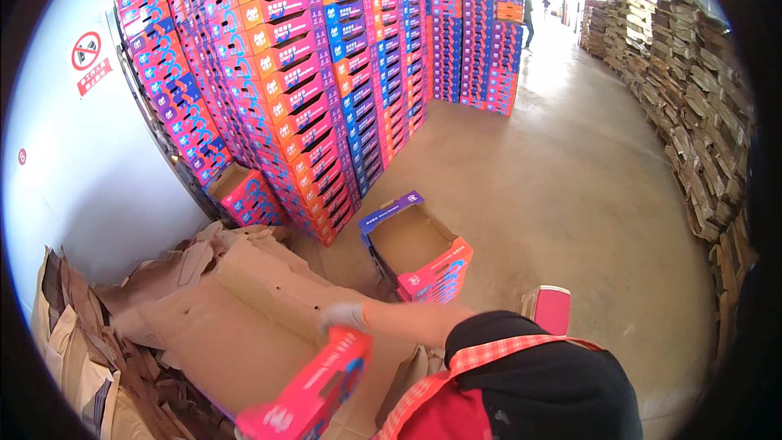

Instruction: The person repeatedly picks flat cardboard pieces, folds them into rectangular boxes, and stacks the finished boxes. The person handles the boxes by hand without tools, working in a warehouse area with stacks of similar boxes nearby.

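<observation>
My right hand (pixel 344 316), in a pale glove, reaches across from the lower right. It is closed at the far upper corner of a pink-and-red printed cardboard tray (pixel 319 381); its fingertips are partly hidden and blurred. The tray is tilted, over brown cardboard sheets (pixel 281 297) with torn edges and small holes. My left hand is out of sight. Just beyond my right forearm, an open printed tray (pixel 414 243) with purple and red walls stands on the floor, its brown inside showing.
Tall stacks of colourful printed trays (pixel 285 73) rise ahead and to the left. Flattened brown cardboard (pixel 692 106) is piled along the right side. More torn cardboard (pixel 77 342) leans at the lower left by a white wall (pixel 106 155). A red-topped object (pixel 552 310) stands near my shoulder. A distant person (pixel 528 20) is upright.
</observation>
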Motion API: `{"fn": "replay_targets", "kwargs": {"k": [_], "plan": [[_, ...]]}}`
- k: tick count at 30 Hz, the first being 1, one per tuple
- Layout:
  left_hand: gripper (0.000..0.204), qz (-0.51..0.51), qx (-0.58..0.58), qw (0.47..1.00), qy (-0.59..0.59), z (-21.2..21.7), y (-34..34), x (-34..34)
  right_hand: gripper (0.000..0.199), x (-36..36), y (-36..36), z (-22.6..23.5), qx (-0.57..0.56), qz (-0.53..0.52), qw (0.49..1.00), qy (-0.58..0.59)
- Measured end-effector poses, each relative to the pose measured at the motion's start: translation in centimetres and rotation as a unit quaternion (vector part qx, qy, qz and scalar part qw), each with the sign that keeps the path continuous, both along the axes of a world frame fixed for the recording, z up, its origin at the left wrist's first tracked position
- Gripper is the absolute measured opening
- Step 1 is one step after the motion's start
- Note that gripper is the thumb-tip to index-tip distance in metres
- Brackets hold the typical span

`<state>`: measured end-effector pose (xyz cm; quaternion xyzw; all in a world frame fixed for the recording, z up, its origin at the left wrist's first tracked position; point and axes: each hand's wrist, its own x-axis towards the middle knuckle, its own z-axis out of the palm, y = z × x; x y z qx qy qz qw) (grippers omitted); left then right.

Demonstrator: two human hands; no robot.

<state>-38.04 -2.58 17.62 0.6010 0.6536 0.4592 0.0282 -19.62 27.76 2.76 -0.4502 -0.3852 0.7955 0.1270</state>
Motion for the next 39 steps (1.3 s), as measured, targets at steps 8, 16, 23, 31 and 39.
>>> {"fn": "replay_targets", "kwargs": {"k": [8, 16, 23, 31, 39], "plan": [[0.086, -0.160, 0.045, 0.953, 0.253, -3.8, 9.8, 3.8, 0.029, -0.1, -4.0, 5.4, 0.635, -0.232, 0.737, 0.016], [0.119, -0.115, 0.123, 0.984, -0.050, -5.2, 10.8, 6.7, 0.043, 1.3, -9.8, 16.6, 0.771, 0.182, 0.594, -0.140], [0.141, -0.099, 0.056, 0.919, -0.378, -8.5, 10.3, 9.0, 0.021, -2.9, -8.3, 16.4, 0.636, 0.217, 0.718, -0.180], [0.106, -0.132, -0.155, 0.948, -0.245, -11.6, 9.1, 6.9, 0.032, -9.3, -9.6, 15.8, 0.781, 0.400, 0.475, -0.064], [0.114, -0.123, -0.017, 0.897, -0.425, -8.0, 8.8, 8.0, 0.021, -13.8, 0.7, 17.9, 0.205, 0.036, 0.977, -0.040]]}}
